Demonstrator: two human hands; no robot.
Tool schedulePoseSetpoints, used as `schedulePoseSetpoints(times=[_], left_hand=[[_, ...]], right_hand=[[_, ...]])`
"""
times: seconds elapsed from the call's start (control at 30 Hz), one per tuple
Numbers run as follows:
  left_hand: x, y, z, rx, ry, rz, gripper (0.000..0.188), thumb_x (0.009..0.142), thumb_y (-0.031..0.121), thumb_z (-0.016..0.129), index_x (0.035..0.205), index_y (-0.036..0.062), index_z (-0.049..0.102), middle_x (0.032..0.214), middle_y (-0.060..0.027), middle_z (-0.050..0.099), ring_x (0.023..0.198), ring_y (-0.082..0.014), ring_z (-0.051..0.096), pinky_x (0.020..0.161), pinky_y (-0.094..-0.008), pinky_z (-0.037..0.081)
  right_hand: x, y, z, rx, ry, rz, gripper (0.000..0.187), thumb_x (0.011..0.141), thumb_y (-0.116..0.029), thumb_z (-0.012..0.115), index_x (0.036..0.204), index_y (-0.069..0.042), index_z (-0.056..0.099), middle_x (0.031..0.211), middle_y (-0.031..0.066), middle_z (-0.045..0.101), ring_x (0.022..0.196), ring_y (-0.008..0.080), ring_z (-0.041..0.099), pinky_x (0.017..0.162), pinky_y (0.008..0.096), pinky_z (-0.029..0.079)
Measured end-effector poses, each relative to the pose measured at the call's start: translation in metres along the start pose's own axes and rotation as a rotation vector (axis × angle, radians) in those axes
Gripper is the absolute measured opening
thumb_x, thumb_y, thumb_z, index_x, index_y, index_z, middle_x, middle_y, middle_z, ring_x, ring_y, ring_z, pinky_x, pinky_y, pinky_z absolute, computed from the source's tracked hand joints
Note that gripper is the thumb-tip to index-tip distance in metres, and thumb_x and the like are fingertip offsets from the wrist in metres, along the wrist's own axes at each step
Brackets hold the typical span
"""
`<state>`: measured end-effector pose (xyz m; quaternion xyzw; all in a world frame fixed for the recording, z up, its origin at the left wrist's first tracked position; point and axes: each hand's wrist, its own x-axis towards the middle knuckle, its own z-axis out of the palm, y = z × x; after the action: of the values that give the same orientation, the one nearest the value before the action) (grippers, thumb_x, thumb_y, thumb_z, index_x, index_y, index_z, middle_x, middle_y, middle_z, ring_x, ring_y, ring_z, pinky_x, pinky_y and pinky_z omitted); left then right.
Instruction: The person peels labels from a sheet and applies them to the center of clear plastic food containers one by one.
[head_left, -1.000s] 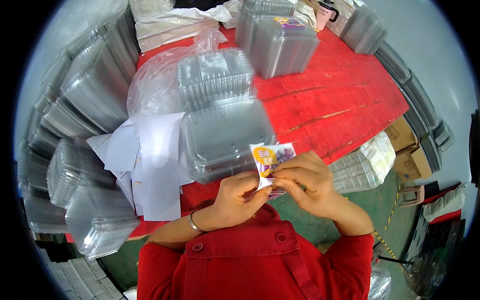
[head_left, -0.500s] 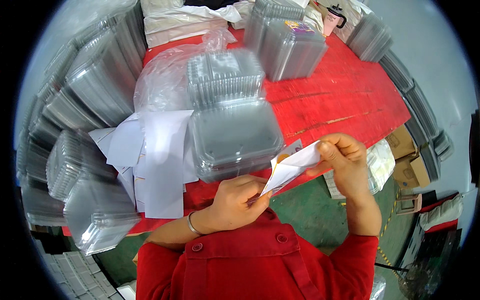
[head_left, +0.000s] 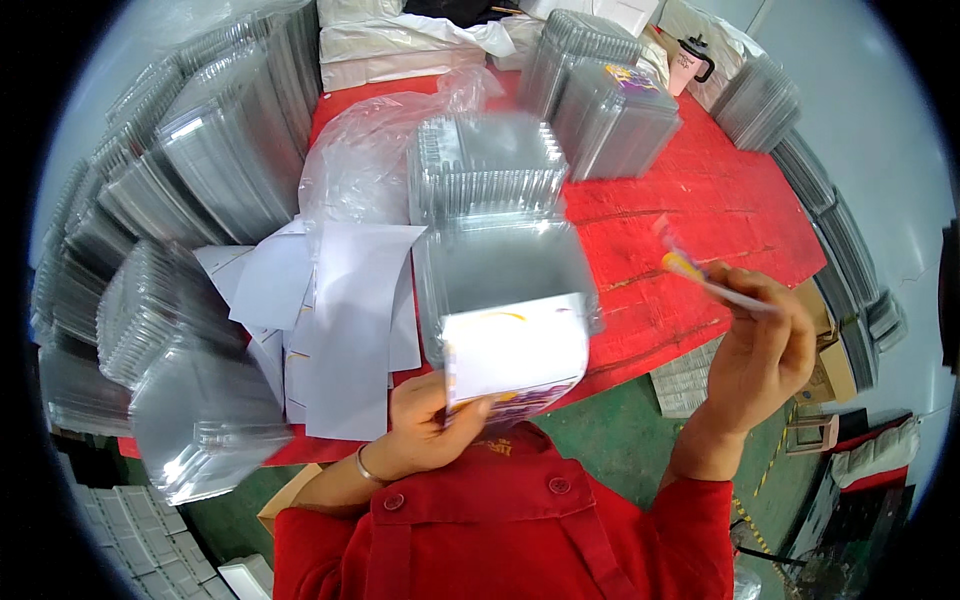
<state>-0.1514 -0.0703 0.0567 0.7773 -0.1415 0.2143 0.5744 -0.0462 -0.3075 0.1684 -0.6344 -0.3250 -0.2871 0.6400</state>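
My left hand (head_left: 435,425) pinches a printed paper sheet (head_left: 515,345), mostly white on top, with purple and yellow print at its lower edge. It hangs in front of the near stack of clear plastic containers (head_left: 490,265) and hides part of it. Off to the right, over the table's front edge, my right hand (head_left: 755,345) is closed on a small printed paper label (head_left: 690,268) in yellow and purple, blurred by motion. Left of the containers lie several loose white paper sheets (head_left: 355,310), overlapping one another.
Tall stacks of clear containers (head_left: 230,140) crowd the left side. More containers (head_left: 620,120), a plastic bag (head_left: 370,150) and a pink tumbler (head_left: 686,66) stand at the back of the red table (head_left: 680,190). Cardboard boxes (head_left: 830,370) sit right, below the table.
My hands have moved apart: the right went right with the small label, away from the paper in my left. The left hand's paper now lies flatter, its white face showing.
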Motion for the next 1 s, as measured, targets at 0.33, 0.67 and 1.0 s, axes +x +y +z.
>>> schedulePoseSetpoints(times=[0.33,0.67,1.0], left_hand=[[-0.046,-0.023,-0.038,-0.370,0.709,-0.189,0.015,0.086,0.014,0.059,0.090,-0.0002,0.060,0.086,-0.0056,0.063,0.076,-0.0098,0.057,0.069,-0.0243,0.046],[-0.045,-0.035,-0.052,-0.425,0.658,-0.218,0.018,0.086,0.014,0.058,0.093,-0.0022,0.059,0.088,-0.0079,0.063,0.079,-0.0110,0.057,0.073,-0.0259,0.046],[-0.040,-0.039,-0.053,-0.437,0.644,-0.242,0.022,0.083,0.016,0.062,0.097,-0.0014,0.059,0.091,-0.0085,0.064,0.082,-0.0134,0.059,0.075,-0.0263,0.047]], right_hand=[[-0.076,0.073,0.096,-0.639,-0.311,-0.314,0.027,0.070,-0.003,0.074,0.094,0.005,0.064,0.102,0.0160,0.061,0.100,0.0330,0.060,0.082,0.0377,0.052],[-0.086,0.087,0.122,-0.694,-0.271,-0.225,0.024,0.070,-0.003,0.073,0.090,0.005,0.063,0.100,0.0164,0.060,0.099,0.0324,0.060,0.079,0.0372,0.052],[-0.087,0.084,0.123,-0.635,-0.312,-0.130,0.022,0.071,-0.001,0.072,0.091,0.005,0.063,0.097,0.0151,0.062,0.098,0.0317,0.060,0.082,0.0368,0.051]])
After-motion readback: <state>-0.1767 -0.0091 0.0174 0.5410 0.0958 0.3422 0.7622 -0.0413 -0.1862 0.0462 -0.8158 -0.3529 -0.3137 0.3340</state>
